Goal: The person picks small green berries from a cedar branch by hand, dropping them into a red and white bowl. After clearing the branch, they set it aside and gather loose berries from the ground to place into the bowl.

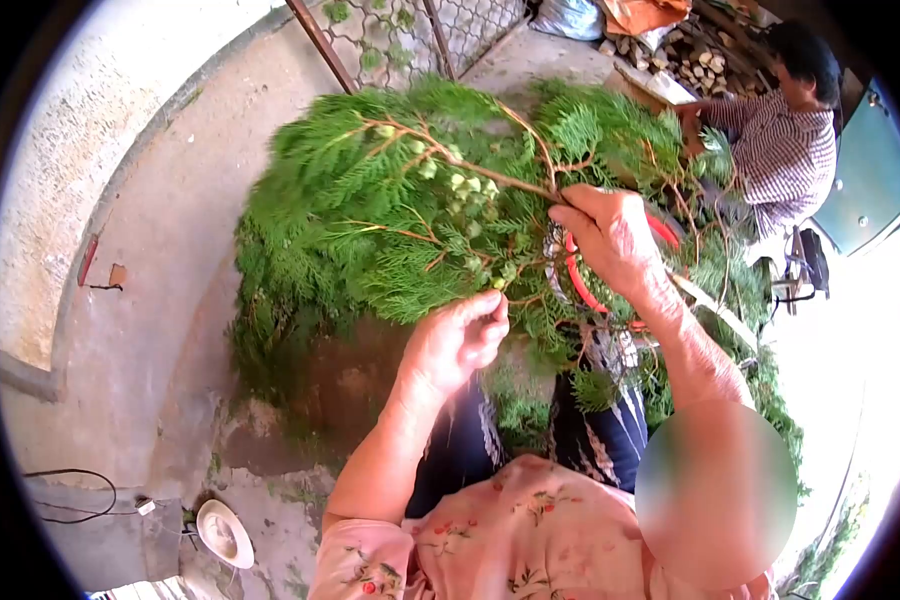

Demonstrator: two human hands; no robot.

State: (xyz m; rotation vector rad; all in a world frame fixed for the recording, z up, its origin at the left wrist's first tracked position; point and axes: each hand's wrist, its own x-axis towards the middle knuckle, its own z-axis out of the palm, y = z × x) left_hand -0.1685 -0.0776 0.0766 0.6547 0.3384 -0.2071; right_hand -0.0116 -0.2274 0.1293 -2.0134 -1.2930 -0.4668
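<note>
My right hand [615, 235] is closed around the woody stem of a leafy evergreen branch [470, 165], which reaches to the left across the pile. Pale green cones [465, 187] hang in clusters along its twigs. With thumb and forefinger, my left hand [460, 335] pinches a small green cone [499, 284] at the branch's lower edge. A container with a red rim [575, 270] shows partly between my knees, beneath my right hand; foliage hides most of it.
A heap of cut greenery [280, 270] surrounds my legs. Another person in a checked shirt [785, 150] sits at the upper right, among branches. Firewood [700, 65] is stacked behind. A white dish [225, 533] and a red-handled tool [88, 262] lie on the left.
</note>
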